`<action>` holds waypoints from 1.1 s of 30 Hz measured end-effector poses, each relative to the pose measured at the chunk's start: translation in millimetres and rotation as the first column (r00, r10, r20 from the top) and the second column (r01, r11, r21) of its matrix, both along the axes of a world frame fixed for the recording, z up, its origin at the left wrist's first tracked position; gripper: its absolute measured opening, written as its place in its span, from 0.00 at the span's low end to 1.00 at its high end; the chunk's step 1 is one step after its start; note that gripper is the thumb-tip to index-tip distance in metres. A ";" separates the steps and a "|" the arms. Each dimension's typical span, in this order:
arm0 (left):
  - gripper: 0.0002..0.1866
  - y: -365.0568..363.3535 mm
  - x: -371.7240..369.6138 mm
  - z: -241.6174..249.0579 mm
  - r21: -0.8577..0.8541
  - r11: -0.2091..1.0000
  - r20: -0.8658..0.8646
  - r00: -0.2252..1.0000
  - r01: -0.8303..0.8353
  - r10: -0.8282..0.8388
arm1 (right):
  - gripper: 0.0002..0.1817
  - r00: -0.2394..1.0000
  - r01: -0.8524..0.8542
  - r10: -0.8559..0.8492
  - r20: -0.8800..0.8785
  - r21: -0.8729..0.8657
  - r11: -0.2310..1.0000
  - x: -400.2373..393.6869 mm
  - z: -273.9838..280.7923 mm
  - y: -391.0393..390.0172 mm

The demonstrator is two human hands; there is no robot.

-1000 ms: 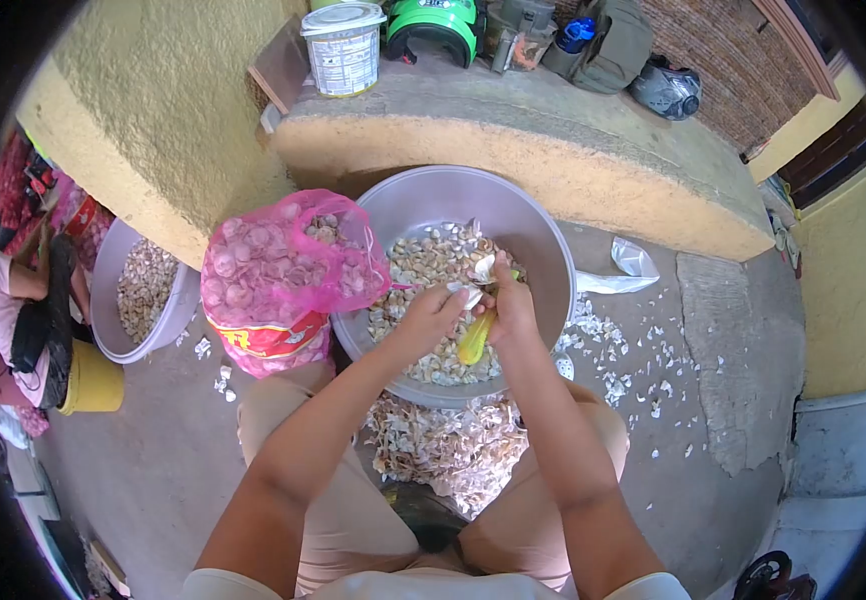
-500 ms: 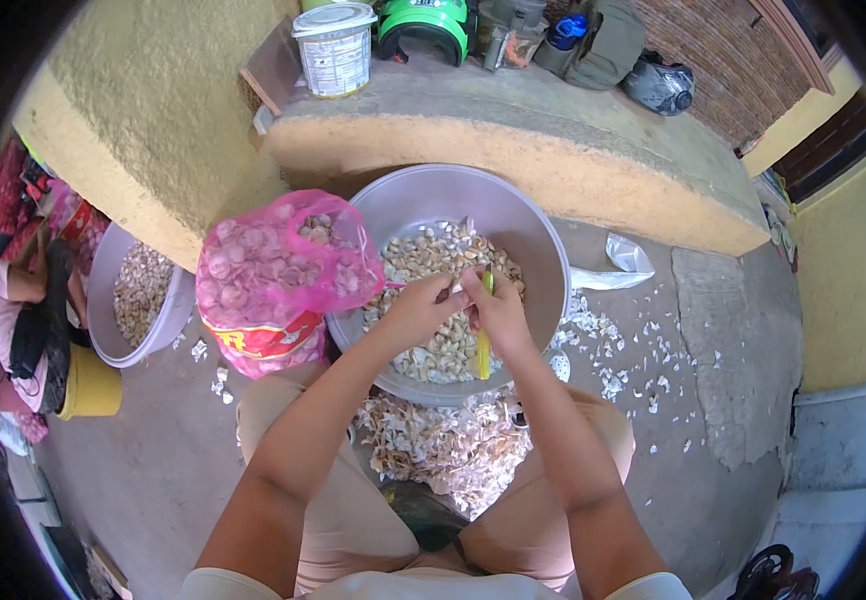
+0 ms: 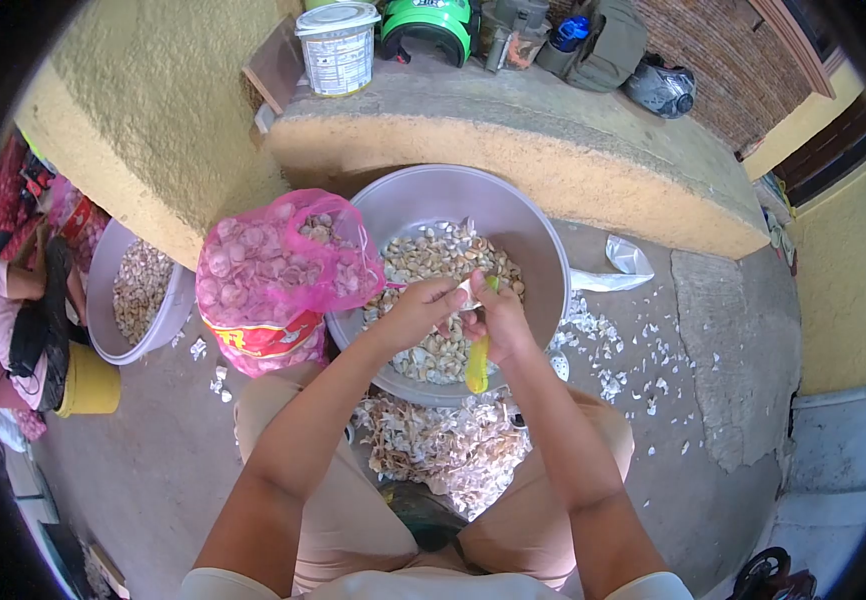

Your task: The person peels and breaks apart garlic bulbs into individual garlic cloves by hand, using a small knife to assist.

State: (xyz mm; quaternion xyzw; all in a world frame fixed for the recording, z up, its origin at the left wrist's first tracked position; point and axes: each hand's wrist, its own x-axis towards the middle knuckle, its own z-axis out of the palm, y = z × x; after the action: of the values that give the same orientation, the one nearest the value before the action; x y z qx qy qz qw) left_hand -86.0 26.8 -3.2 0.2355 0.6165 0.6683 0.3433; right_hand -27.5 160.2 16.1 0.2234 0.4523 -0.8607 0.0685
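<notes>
Over a large grey basin (image 3: 551,250), both my hands work close together. My left hand (image 3: 423,310) pinches a pale piece of garlic (image 3: 468,293), with its thumb and fingers closed. My right hand (image 3: 505,325) is wrapped round a slim yellow-green knife (image 3: 478,365); its handle hangs downward and the blade is hard to make out. The right thumb is up against the garlic piece. Below them, loose garlic cloves (image 3: 433,250) cover the basin's bottom. A pink mesh bag (image 3: 253,260) of garlic bulbs leans against the basin's left side.
Papery garlic peels (image 3: 443,445) are heaped between my legs, with more scattered on the floor to the right. At left a person (image 3: 13,300) sits by another basin (image 3: 103,335) of garlic. A ledge (image 3: 513,140) behind bears a bucket (image 3: 338,60) and green helmet (image 3: 428,30).
The yellow-green knife has tilted and turned in my right hand, its handle end shifting slightly left and down. The pale garlic piece shows more between my hands.
</notes>
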 end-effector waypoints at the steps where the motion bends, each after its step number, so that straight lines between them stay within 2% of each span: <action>1: 0.19 0.2 -0.9 -5.2 0.000 1.000 0.027 1.000 0.003 -0.003 | 0.14 1.000 0.014 -0.014 0.011 -0.033 0.999 0.9 -0.5 -1.4; 4: 0.20 1.6 0.2 -6.9 -0.063 0.998 0.066 0.998 -0.008 0.012 | 0.13 0.994 0.112 -0.105 -0.039 0.272 0.956 -1.1 5.6 -7.5; 7: 0.23 2.4 4.8 19.6 -0.111 0.994 0.027 0.999 -0.020 0.023 | 0.13 0.990 0.045 0.019 -0.136 0.447 0.893 0.2 8.7 -9.4; 11: 0.27 -0.9 -1.7 16.9 -0.187 0.982 -0.054 0.999 -0.003 -0.007 | 0.13 0.993 -0.008 0.043 -0.107 0.301 0.953 1.6 7.2 -8.3; 13: 0.23 -3.4 -4.4 16.2 -0.197 0.980 -0.158 0.987 -0.023 -0.008 | 0.13 0.996 -0.039 0.052 -0.066 0.188 0.981 0.9 15.3 -3.3; 14: 0.22 -4.9 -5.6 15.9 -0.200 0.979 -0.209 0.978 -0.035 -0.008 | 0.12 0.986 -0.110 0.143 -0.082 0.319 0.941 0.5 13.5 0.9; 15: 0.20 -7.3 -8.9 11.6 -0.273 0.961 -0.370 0.927 -0.041 -0.066 | 0.12 0.969 -0.172 0.233 -0.086 0.444 0.879 -0.6 10.9 5.0; 16: 0.19 -9.3 -13.0 4.8 -0.343 0.938 -0.514 0.847 -0.059 -0.135 | 0.12 0.944 -0.224 0.321 -0.078 0.562 0.796 -1.3 9.3 7.1; 17: 0.18 -10.2 -15.1 0.2 -0.406 0.910 -0.637 0.741 -0.089 -0.212 | 0.12 0.943 -0.219 0.327 -0.069 0.611 0.760 -1.0 8.4 7.6; 19: 0.17 -11.4 -11.3 9.0 -0.371 0.924 -0.648 0.738 -0.092 -0.187 | 0.12 0.940 -0.208 0.338 -0.051 0.701 0.683 -0.6 10.9 5.8; 22: 0.18 -12.1 -10.2 11.0 -0.320 0.943 -0.665 0.730 -0.086 -0.160 | 0.11 0.954 -0.191 0.280 -0.107 0.504 0.842 -1.7 5.0 4.6; 26: 0.16 -9.8 -9.8 4.2 -0.273 0.960 -0.643 0.754 -0.060 -0.136 | 0.10 0.972 -0.153 0.196 -0.129 0.282 0.947 0.1 6.9 3.0; 29: 0.16 -6.1 0.7 14.6 -0.078 0.997 -0.397 0.918 -0.027 -0.006 | 0.10 0.987 -0.109 0.124 -0.105 0.142 0.984 2.4 6.2 0.3; 32: 0.16 -3.2 3.9 10.8 -0.038 0.999 -0.136 0.991 -0.024 0.019 | 0.10 0.993 -0.073 0.079 -0.083 0.070 0.995 2.6 8.3 -2.7; 33: 0.16 -3.0 5.0 11.1 -0.022 0.999 -0.104 0.994 -0.024 0.022 | 0.10 0.994 -0.070 0.076 -0.075 0.071 0.995 3.3 11.7 -3.6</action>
State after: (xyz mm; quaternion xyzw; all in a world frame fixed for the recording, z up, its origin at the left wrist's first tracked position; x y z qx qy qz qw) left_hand -81.0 23.8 7.9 0.2590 0.6438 0.6518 0.3057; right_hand -24.2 156.6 27.8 0.1752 0.4916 -0.8498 0.0746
